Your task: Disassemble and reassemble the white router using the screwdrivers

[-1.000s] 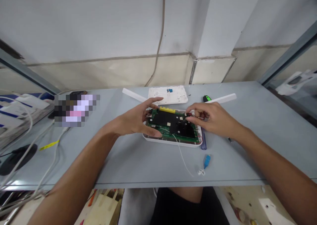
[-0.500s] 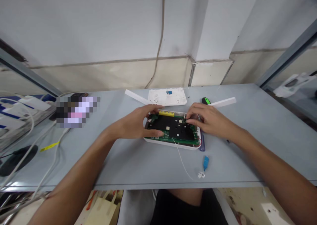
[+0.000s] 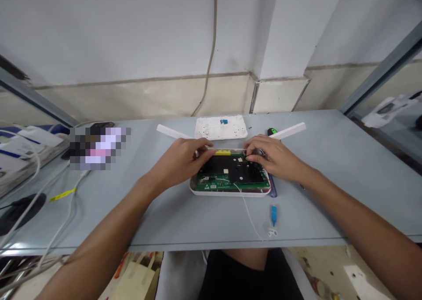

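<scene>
A green circuit board (image 3: pixel 231 183) with a black shield plate (image 3: pixel 231 166) lies in a white router housing (image 3: pixel 231 193). My left hand (image 3: pixel 180 161) curls over the board's rear left corner, and my right hand (image 3: pixel 275 157) pinches its rear right edge. Between them sits a yellow connector strip (image 3: pixel 223 152). A thin white cable (image 3: pixel 249 216) runs forward from the board toward a blue fibre connector (image 3: pixel 273 215). Behind the board lies a white router cover (image 3: pixel 220 127), flanked by white antennas (image 3: pixel 174 133) (image 3: pixel 288 131). My fingers hide the board's rear corners.
A green-and-black tool (image 3: pixel 271 131) and a purple-blue strip (image 3: pixel 272 188) lie on the grey table (image 3: pixel 158 221). Cables, a dark oval object (image 3: pixel 20 214) and a pixelated item (image 3: pixel 99 148) sit at the left. A wall rises behind the table.
Both hands have moved to the board's rear edge, uncovering its green front. The housing has turned slightly, so it now sits more level with the table edge.
</scene>
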`<action>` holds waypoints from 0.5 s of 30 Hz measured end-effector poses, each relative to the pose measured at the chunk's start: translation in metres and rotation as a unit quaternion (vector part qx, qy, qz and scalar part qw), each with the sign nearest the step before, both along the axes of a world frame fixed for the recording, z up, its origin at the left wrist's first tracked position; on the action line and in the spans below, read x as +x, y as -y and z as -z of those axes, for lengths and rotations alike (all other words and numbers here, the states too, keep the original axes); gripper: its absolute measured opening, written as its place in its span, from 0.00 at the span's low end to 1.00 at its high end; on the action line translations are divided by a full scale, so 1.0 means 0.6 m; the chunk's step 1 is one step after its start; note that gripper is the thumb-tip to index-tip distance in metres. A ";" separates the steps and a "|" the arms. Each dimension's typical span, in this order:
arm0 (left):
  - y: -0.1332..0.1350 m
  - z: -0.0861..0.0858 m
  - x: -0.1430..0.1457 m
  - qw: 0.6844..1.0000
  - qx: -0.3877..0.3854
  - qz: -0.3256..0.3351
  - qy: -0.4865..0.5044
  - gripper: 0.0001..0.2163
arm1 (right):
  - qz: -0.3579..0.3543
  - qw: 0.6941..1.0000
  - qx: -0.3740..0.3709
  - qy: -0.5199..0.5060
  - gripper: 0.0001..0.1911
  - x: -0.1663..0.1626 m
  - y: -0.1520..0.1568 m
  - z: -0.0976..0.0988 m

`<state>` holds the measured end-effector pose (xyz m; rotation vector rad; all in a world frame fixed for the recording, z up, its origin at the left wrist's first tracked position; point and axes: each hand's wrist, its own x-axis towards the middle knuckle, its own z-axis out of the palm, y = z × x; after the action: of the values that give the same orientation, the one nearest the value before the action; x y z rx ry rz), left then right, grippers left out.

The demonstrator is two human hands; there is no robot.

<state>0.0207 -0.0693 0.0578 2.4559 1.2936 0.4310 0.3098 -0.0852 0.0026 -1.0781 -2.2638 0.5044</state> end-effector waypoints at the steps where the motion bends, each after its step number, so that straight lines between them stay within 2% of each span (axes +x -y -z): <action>1: 0.000 0.002 0.002 1.000 0.022 -0.004 -0.013 0.18 | -0.004 1.000 -0.001 -0.001 0.09 0.001 -0.001 0.000; 4: -0.002 0.007 0.001 0.998 0.059 -0.003 -0.022 0.17 | -0.009 1.000 0.000 0.004 0.08 0.001 -0.002 0.000; 6: -0.005 0.008 -0.003 0.999 0.036 0.037 -0.004 0.18 | -0.007 1.000 0.004 0.006 0.08 0.001 -0.002 0.001; 10: -0.008 0.007 -0.014 0.988 -0.049 0.143 -0.002 0.36 | -0.006 1.000 0.012 0.003 0.09 0.001 -0.001 0.004; 15: -0.004 0.004 -0.021 0.981 -0.099 0.164 -0.028 0.47 | -0.007 1.000 0.017 0.001 0.10 0.002 -0.002 0.007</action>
<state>0.0084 -0.0666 0.0557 2.4603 0.8766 0.1417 0.3112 -0.0837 -0.0016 -1.0458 -2.2751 0.4691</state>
